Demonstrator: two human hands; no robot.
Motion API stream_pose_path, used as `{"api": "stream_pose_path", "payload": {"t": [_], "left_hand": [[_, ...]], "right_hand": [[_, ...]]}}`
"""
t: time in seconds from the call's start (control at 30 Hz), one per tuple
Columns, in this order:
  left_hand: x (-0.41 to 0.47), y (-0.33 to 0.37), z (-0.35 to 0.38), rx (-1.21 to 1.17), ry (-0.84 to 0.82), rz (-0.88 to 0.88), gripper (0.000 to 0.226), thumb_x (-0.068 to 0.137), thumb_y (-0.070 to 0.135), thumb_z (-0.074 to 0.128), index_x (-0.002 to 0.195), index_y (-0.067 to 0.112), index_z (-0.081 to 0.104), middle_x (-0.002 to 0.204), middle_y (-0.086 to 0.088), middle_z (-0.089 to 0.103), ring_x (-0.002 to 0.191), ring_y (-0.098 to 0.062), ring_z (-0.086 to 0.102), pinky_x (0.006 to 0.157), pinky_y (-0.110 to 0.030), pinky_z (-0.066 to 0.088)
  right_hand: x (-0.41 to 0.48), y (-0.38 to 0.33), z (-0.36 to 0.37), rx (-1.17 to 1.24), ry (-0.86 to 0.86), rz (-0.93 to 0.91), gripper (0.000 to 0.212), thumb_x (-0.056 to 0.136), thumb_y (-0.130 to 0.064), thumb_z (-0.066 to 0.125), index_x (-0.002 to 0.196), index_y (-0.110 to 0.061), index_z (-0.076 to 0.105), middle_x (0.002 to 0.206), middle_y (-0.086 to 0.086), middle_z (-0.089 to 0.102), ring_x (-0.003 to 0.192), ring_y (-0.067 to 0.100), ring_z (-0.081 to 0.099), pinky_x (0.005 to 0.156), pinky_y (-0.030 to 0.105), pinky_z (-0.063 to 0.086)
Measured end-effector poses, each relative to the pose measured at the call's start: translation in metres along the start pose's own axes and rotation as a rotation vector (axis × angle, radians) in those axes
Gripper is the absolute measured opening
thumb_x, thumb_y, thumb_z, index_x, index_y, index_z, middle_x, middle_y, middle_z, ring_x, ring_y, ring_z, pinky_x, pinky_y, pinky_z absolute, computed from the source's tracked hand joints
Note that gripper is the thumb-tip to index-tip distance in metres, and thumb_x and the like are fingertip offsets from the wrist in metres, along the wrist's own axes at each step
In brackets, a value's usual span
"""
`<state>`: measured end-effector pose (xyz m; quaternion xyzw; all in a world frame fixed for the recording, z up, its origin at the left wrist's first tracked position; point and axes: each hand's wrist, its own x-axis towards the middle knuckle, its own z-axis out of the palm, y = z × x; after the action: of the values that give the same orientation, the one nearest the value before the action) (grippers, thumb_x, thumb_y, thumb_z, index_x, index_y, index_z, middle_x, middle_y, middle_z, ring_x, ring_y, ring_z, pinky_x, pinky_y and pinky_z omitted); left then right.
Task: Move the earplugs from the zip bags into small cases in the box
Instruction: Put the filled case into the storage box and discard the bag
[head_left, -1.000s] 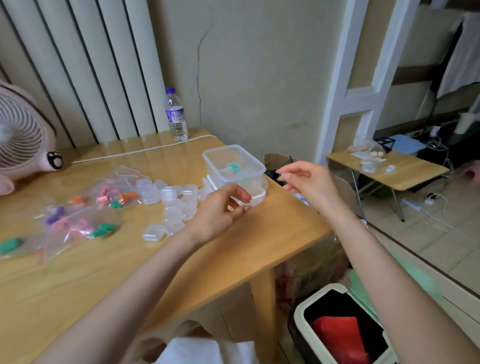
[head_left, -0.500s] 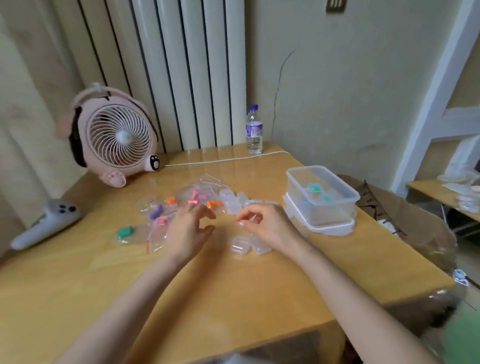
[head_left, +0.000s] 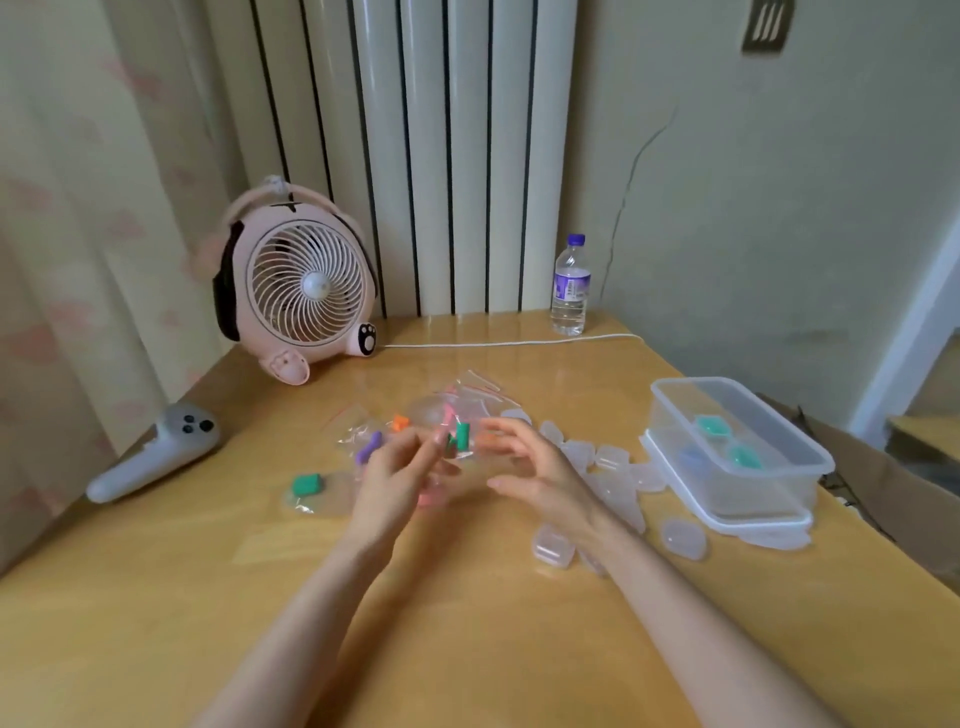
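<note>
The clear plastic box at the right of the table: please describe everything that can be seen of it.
The clear plastic box is rectangular with rounded corners, translucent and open on top. It stands upright on what looks like its lid, near the right edge of the table. Inside lie three small cases: two teal-filled cases and one bluish case. Loose small cases lie beside it on the left.

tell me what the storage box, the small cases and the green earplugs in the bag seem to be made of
Storage box: clear rigid plastic, glossy; the contents show through its walls.
Small cases: translucent, frosted plastic, probably hard, with rounded moulded corners.
Green earplugs: matte and opaque, likely soft foam, though blur leaves that open.
Their zip bag: thin, shiny plastic film.
</note>
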<state>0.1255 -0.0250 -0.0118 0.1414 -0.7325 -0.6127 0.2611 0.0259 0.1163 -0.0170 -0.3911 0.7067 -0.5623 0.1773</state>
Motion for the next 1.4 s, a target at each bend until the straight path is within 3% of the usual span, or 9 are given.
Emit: {"api": "stream_pose_path", "payload": {"t": [0.13,0.2,0.33,0.43,0.57,0.7,0.87,1.1,1.4], "left_hand": [[0.002,0.003,-0.002,-0.430,0.004,-0.169,0.015,0.095,0.018,0.049,0.089,0.009,0.059,0.068,-0.004,0.045,0.058,-0.013,0.039,0.057,-0.027,0.031],[0.001,0.003,-0.004,-0.423,0.011,-0.204,0.012,0.094,0.016,0.051,0.096,0.007,0.058,0.071,-0.007,0.046,0.060,-0.018,0.043,0.059,-0.031,0.037],[-0.003,0.003,-0.005,-0.092,0.152,-0.039,0.035,0.089,0.035,0.058,0.119,0.018,0.051,0.106,0.005,0.060,0.080,0.001,0.060,0.069,-0.014,0.050],[-0.004,0.000,-0.010,0.180,0.093,0.197,0.064,0.071,0.060,0.057,0.128,0.033,0.045,0.126,0.019,0.047,0.117,0.009,0.042,0.089,-0.006,0.037],[-0.003,-0.001,-0.004,0.504,-0.090,0.481,0.068,0.072,0.058,0.056,0.135,0.039,0.038,0.139,0.020,0.042,0.135,0.004,0.026,0.114,-0.027,0.012],[-0.007,-0.003,0.004,0.500,-0.178,0.472,0.051,0.073,0.055,0.060,0.120,0.048,0.043,0.116,0.024,0.057,0.114,0.005,0.047,0.110,-0.034,0.022],[-0.007,-0.003,0.005,0.248,-0.163,0.258,0.007,0.073,0.037,0.066,0.077,0.031,0.063,0.073,0.011,0.063,0.072,-0.009,0.056,0.069,-0.027,0.042],[-0.009,0.003,0.003,0.064,-0.167,0.127,0.006,0.085,0.019,0.063,0.083,0.020,0.069,0.069,0.011,0.063,0.070,-0.008,0.056,0.067,-0.023,0.043],[-0.012,0.008,0.004,-0.015,-0.179,0.011,0.015,0.082,0.011,0.066,0.067,0.013,0.065,0.056,0.007,0.064,0.049,0.000,0.047,0.050,-0.011,0.038]], "right_hand": [[-0.003,-0.004,-0.008,0.189,0.084,0.049,0.008,0.085,-0.007,0.064,0.092,-0.004,0.068,0.081,-0.001,0.069,0.077,0.001,0.062,0.072,0.010,0.044],[-0.004,-0.004,-0.010,0.256,0.143,0.055,0.009,0.087,-0.007,0.060,0.085,-0.001,0.066,0.075,0.005,0.068,0.070,0.008,0.063,0.070,0.016,0.047],[-0.004,-0.006,-0.009,0.325,0.209,0.078,0.011,0.088,-0.001,0.056,0.079,-0.007,0.057,0.073,0.017,0.065,0.062,0.018,0.063,0.064,0.023,0.050],[-0.005,-0.008,-0.006,0.276,0.184,0.046,0.012,0.078,-0.001,0.065,0.076,-0.008,0.056,0.071,0.016,0.062,0.062,0.015,0.059,0.062,0.020,0.048],[-0.009,-0.015,-0.005,0.251,0.070,0.002,0.011,0.070,-0.007,0.063,0.074,-0.006,0.053,0.069,0.009,0.062,0.064,0.012,0.061,0.065,0.016,0.048],[-0.013,-0.017,-0.003,0.197,0.014,-0.052,0.009,0.078,-0.001,0.064,0.080,-0.009,0.062,0.079,0.014,0.065,0.070,0.015,0.068,0.073,0.026,0.049],[-0.014,-0.017,-0.003,0.175,0.035,-0.063,0.013,0.085,0.001,0.062,0.091,-0.008,0.070,0.087,0.017,0.071,0.080,0.021,0.068,0.075,0.031,0.054],[-0.011,-0.018,-0.004,0.200,0.151,-0.039,0.023,0.073,0.015,0.066,0.081,-0.006,0.063,0.062,0.006,0.061,0.050,0.016,0.060,0.052,0.022,0.050],[-0.011,-0.019,-0.004,0.214,0.112,-0.079,0.025,0.073,0.015,0.067,0.081,-0.008,0.063,0.069,0.007,0.063,0.057,0.015,0.062,0.055,0.023,0.052]]}}
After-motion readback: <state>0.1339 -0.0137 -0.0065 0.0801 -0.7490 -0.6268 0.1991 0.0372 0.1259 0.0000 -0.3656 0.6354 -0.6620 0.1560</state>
